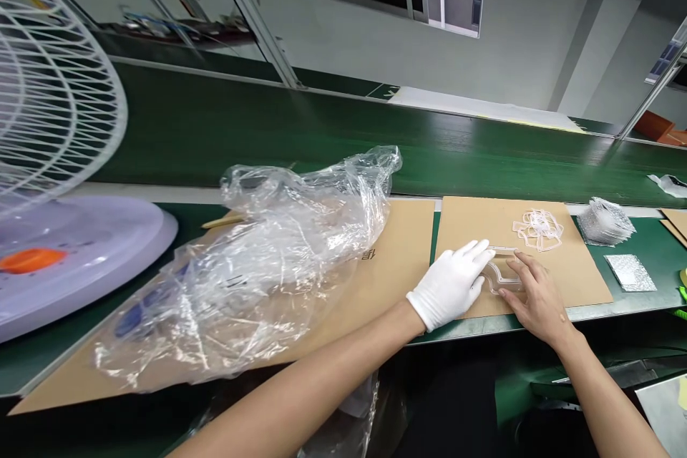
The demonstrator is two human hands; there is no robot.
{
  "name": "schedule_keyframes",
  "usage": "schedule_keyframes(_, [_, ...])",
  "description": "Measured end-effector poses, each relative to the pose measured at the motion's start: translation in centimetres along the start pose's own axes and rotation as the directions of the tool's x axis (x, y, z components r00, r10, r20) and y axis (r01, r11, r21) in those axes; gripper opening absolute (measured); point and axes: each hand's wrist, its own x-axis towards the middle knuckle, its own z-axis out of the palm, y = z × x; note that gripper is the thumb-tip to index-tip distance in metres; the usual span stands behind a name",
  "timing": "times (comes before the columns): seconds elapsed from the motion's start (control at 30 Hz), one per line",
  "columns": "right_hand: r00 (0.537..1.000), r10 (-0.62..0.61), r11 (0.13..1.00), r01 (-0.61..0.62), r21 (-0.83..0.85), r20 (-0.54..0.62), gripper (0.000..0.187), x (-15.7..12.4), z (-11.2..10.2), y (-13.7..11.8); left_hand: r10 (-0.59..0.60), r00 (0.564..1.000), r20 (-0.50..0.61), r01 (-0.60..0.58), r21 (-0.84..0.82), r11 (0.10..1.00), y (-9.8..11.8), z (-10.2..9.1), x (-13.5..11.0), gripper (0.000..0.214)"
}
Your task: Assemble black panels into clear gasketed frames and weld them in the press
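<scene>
A clear plastic frame-like piece with a curved edge (503,278) lies low over a cardboard sheet (580,279). My left hand (454,279), in a white glove, grips its left side with the fingers stretched along it. Bare, my right hand (539,297) holds the opposite side between thumb and fingers. Part of the piece is hidden behind my fingers. Beyond my right hand, a tangled heap of thin whitish plastic outlines (538,229) rests on the same cardboard.
Left of my hands, a crumpled clear plastic bag (279,250) covers another cardboard sheet (411,229). A fan with a lilac base (107,243) stands far left. Rightward are a stack of silvery square packets (606,222) and one flat packet (630,273). A green conveyor belt (456,150) runs behind.
</scene>
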Motion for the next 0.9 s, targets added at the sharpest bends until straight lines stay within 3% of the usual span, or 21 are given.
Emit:
schedule_keyframes(0.1, [0.998,0.013,0.999,-0.011,-0.033,0.056,0.052,0.8,-0.2,0.1,0.016,0.999,0.03,-0.016,0.012,1.0,0.1,0.1,0.6,0.062])
schedule_keyframes(0.2, [0.996,0.029,0.999,-0.025,-0.047,0.087,0.054,1.4,-0.1,0.2,0.018,0.997,0.07,-0.018,0.0,1.0,0.4,0.5,0.9,0.057])
schedule_keyframes(0.33, [0.997,0.028,1.0,-0.028,0.001,0.077,0.056,1.6,-0.1,0.3,-0.047,0.997,0.063,0.059,-0.206,0.977,0.1,0.8,1.1,0.062])
schedule_keyframes(0.43, [0.998,0.024,0.997,-0.028,0.072,0.06,0.06,1.2,-0.2,0.4,-0.231,0.972,0.039,0.222,-0.474,0.852,-1.2,0.3,1.3,0.064])
schedule_keyframes(0.57, [0.997,0.075,0.977,-0.071,0.202,-0.009,0.055,0.6,-0.2,1.1,-0.484,0.87,0.092,0.433,-0.61,0.663,-3.6,-0.7,2.2,0.05])
schedule_keyframes(0.7, [0.982,0.163,0.943,-0.126,0.307,-0.097,0.038,1.2,-0.3,1.8,-0.485,0.853,0.193,0.491,-0.614,0.618,-4.7,-1.2,3.6,0.035])
schedule_keyframes(0.9, [0.993,0.08,0.98,-0.063,0.188,-0.081,0.023,5.5,0.1,0.4,-0.464,0.856,0.226,0.492,-0.628,0.603,-3.9,-0.9,5.3,0.023])
